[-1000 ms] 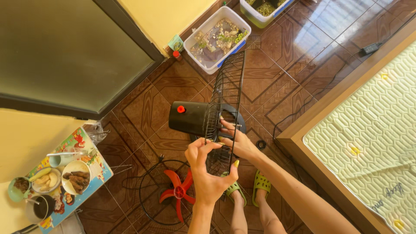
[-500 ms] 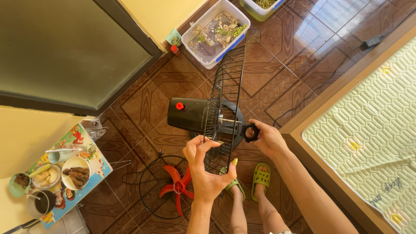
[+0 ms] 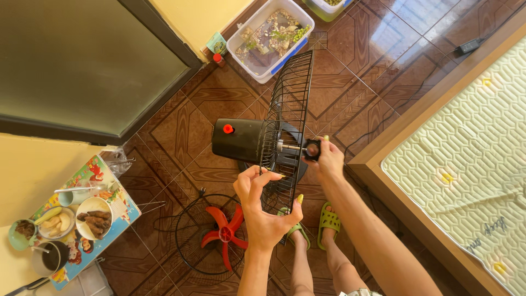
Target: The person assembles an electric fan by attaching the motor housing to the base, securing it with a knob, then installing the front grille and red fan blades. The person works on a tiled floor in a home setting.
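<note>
Gripping the black wire fan guard (image 3: 286,131) at its lower rim, the left hand (image 3: 262,211) is curling shut around the wires, while the right hand (image 3: 329,160) is pinching a black ring nut (image 3: 312,149) at the motor shaft tip (keeping it square should avoid cross-threading). Beyond — a white tub (image 3: 272,34) is holding greenish scraps.

plastic tub (image 3: 324,6): cut by top edge | fan base (image 3: 298,167): mostly behind grille (image 3: 285,131)

Small green packet (image 3: 217,43) on the floor beside the white tub (image 3: 257,68)
</note>
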